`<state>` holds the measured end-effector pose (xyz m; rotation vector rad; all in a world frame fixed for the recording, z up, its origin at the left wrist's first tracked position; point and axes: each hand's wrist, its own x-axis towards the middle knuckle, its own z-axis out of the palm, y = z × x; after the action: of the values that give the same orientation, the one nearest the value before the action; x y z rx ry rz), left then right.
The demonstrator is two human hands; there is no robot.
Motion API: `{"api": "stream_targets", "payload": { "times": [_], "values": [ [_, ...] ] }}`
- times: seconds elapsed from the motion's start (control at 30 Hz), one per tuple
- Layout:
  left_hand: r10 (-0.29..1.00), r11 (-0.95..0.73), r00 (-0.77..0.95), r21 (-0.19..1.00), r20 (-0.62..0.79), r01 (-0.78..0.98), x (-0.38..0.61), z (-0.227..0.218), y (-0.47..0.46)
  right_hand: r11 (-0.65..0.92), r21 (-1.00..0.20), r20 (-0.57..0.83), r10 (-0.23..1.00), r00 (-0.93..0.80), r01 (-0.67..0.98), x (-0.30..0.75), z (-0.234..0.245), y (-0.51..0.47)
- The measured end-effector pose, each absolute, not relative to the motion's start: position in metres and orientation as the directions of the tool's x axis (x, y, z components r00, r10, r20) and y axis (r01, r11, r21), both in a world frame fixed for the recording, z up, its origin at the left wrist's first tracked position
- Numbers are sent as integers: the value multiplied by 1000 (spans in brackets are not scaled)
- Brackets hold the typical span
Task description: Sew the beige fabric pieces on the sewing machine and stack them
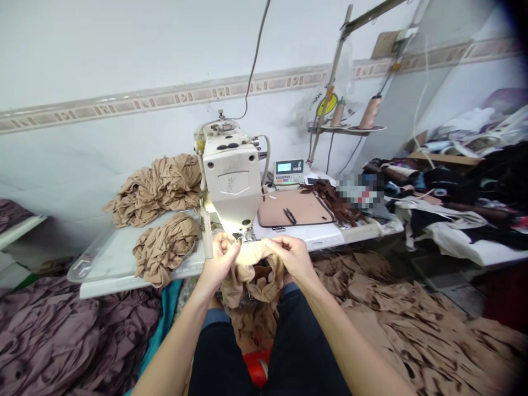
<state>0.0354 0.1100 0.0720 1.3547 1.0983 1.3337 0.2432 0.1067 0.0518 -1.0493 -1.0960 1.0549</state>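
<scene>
A tan fabric piece (252, 252) is stretched between my two hands just in front of the sewing machine (231, 176), its loose part hanging down over my lap. My left hand (221, 256) pinches the fabric's left end, close beside the needle area. On the other side, my right hand (291, 254) grips the right end between thumb and fingers. Light from the machine falls on the cloth at the presser foot (247, 235). Part of the stitching spot is hidden by the fingers.
Tan fabric heaps (165, 247) lie on the table left of the machine. Thread snips (290, 215) rest on a pinkish mat (268, 212). A control panel (289, 171) and thread cones (370, 112) stand behind. Purple cloth (74, 335) and brown cloth (412, 324) are piled below.
</scene>
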Motion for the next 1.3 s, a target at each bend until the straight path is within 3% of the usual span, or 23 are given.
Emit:
{"api": "stream_targets", "payload": {
  "times": [0.2,0.47,0.57,0.73,0.9,1.0,1.1,1.3],
  "values": [
    [993,-118,12,990,119,-77,36,66,102,163,-983,149,978,149,-82,245,29,101],
    [989,-122,-43,948,141,294,-32,23,82,238,-970,240,920,311,45,241,-19,39],
    [981,-146,-80,942,177,304,-59,23,85,222,-975,216,959,184,-11,223,-16,22],
    [971,-169,-124,952,205,256,-62,35,87,40,-985,62,990,-125,-171,185,-2,32],
    [996,-83,-28,982,89,172,-38,26,63,2,-963,32,994,-104,-271,174,6,31],
    [995,-38,98,987,22,155,-31,14,47,-53,-968,-30,995,-97,-244,190,9,22],
    [960,-101,276,976,45,194,-27,9,36,-112,-975,-79,982,-170,-194,215,10,13],
    [970,-116,232,971,66,210,4,11,14,30,-991,-31,897,-441,129,248,17,-5]
  ]
}}
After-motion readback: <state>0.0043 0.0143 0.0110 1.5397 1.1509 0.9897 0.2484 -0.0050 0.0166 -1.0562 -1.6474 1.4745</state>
